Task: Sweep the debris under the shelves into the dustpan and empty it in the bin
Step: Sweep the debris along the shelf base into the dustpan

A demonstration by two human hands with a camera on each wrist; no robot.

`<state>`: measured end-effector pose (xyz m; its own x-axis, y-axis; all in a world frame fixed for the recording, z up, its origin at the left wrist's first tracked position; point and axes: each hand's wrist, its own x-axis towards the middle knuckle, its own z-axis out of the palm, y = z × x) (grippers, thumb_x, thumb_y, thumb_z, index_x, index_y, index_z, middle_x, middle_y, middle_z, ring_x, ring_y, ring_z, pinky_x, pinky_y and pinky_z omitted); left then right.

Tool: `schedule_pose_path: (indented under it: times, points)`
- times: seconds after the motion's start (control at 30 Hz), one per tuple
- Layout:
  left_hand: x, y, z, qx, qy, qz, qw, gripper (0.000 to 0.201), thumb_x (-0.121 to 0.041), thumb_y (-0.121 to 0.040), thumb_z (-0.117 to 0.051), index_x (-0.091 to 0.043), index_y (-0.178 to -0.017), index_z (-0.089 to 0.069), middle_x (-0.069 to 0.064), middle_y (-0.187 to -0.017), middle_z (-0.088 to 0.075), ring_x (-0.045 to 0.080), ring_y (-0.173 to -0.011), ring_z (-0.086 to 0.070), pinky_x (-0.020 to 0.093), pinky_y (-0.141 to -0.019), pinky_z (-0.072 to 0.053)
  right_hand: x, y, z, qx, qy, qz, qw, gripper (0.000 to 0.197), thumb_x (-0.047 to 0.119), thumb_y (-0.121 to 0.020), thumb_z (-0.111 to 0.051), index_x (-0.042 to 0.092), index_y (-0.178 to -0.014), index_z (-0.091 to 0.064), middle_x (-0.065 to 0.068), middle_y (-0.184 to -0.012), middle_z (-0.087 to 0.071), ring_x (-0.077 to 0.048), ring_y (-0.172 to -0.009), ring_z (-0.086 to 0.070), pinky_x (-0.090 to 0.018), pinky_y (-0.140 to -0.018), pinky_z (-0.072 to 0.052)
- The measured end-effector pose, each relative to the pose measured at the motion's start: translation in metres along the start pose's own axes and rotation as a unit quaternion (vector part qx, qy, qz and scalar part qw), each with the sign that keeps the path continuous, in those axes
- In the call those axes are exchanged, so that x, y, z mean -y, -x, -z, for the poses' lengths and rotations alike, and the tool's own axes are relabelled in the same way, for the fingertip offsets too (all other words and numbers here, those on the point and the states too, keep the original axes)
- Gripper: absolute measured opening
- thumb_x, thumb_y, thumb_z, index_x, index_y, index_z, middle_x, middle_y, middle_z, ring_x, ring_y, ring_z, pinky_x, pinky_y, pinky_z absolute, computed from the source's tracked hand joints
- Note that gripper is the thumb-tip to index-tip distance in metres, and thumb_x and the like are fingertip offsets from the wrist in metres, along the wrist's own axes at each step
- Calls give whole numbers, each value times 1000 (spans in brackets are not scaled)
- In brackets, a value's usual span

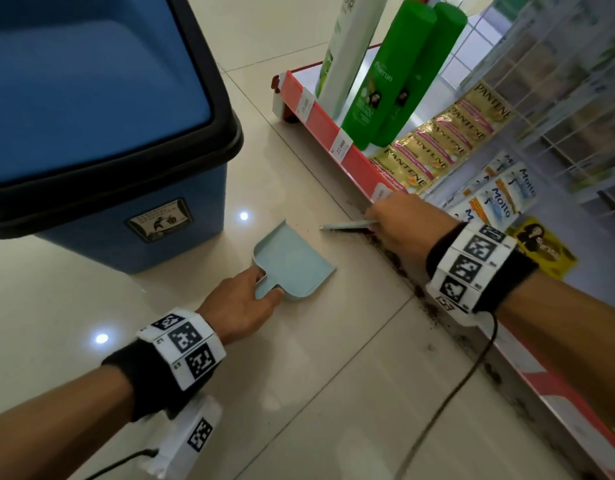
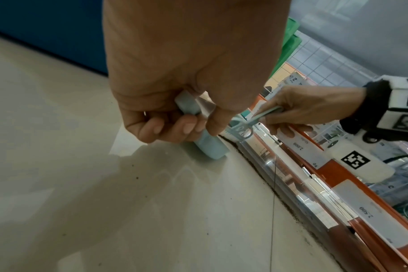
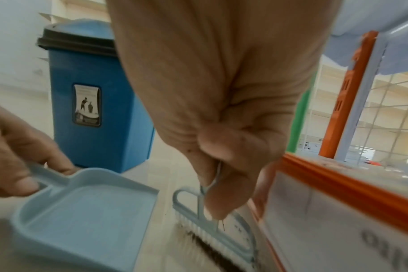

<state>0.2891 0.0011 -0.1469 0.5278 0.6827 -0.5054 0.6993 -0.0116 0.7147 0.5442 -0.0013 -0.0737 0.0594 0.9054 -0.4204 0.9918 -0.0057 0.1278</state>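
A pale blue dustpan [image 1: 295,261] [image 3: 82,217] lies on the tiled floor, its open lip facing the shelf. My left hand [image 1: 245,303] [image 2: 175,127] grips its short handle. My right hand [image 1: 396,220] [image 3: 221,165] pinches the thin handle of a small pale blue brush [image 1: 347,225] [image 3: 212,226] [image 2: 242,128], whose bristles touch the floor at the shelf base. Dark debris [image 1: 399,261] [image 3: 212,255] runs in a line along the foot of the shelf [image 1: 337,140]. The blue bin [image 1: 101,109] [image 3: 93,103] with a black rim stands just left of the dustpan.
The bottom shelf carries green shampoo bottles [image 1: 385,81] and sachet strips [image 1: 448,133] behind a red price rail. A wire grid panel [image 1: 558,81] rises at the right. A black cable [image 1: 465,375] hangs from my right wrist across the tiles.
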Motion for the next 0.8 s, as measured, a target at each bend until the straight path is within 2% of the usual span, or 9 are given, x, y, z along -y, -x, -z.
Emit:
schedule_pose_path:
  times: [0.07,0.17,0.27,0.33,0.4,0.53,0.6,0.7,0.8]
  points:
    - [-1,1,-1,4,-5,4,1000,40,-37,-98,-51,-19,-134,-51,4,-123,-65,24,-105,-63,40,-92,-53,1,-7,6,-34,-11,5,999,16,20,-98,-56,11,-105,-67,-4,-82,-55,-24,-76,-58,-40,-72,-56]
    - [-3,5,-4,12,-10,4,1000,41,-36,-98,-51,-18,-134,-50,5,-126,-64,25,-107,-63,42,-93,-53,15,-31,13,-83,4,7,997,17,16,-100,-50,8,-107,-64,-1,-72,-44,-24,-70,-51,-33,-62,-47]
    - [-6,7,-6,13,-12,0,1000,40,-37,-98,-52,-16,-132,-52,6,-123,-65,25,-105,-63,42,-92,-53,28,-46,13,-60,20,-10,998,24,13,-102,-45,3,-116,-62,-9,-85,-48,-26,-74,-52,-34,-65,-46]
    - [-7,7,-7,12,-12,3,1000,40,-37,-97,-52,-15,-131,-53,6,-120,-66,25,-105,-64,42,-92,-53,32,-43,8,-52,20,-22,998,24,11,-102,-43,2,-115,-62,-10,-80,-51,-29,-74,-55,-35,-66,-44]
    - [-8,8,-8,11,-14,4,1000,39,-38,-97,-52,-14,-128,-53,6,-118,-67,25,-103,-64,41,-91,-52,32,-29,-1,-38,10,-28,999,25,8,-101,-41,5,-116,-60,-4,-69,-44,-25,-69,-51,-37,-68,-47]
    - [-6,11,-10,15,-11,-4,1000,39,-37,-97,-53,-14,-128,-54,6,-116,-67,23,-101,-64,35,-88,-52,19,13,-20,-5,-1,-63,998,23,5,-97,-47,9,-115,-60,-5,-78,-45,-26,-71,-50,-39,-71,-53]
    - [-4,12,-10,17,-12,-8,1000,39,-38,-97,-53,-14,-128,-54,6,-116,-67,22,-100,-64,34,-86,-53,11,26,-19,-29,10,-78,996,14,7,-94,-55,7,-106,-61,-5,-78,-45,-24,-70,-49,-38,-68,-52]
    - [-3,16,-12,12,-27,-9,1000,40,-39,-97,-52,-16,-129,-52,3,-113,-67,20,-94,-64,32,-79,-53,13,21,-7,-86,-4,-51,995,14,16,-94,-60,9,-106,-57,1,-73,-42,-20,-67,-49,-33,-62,-48]
    - [-3,20,-16,11,-30,-7,999,41,-39,-97,-52,-16,-131,-51,-3,-106,-63,18,-89,-62,29,-71,-48,31,-4,3,-141,10,-13,990,12,21,-101,-49,12,-105,-56,4,-64,-37,-21,-64,-51,-34,-61,-49]
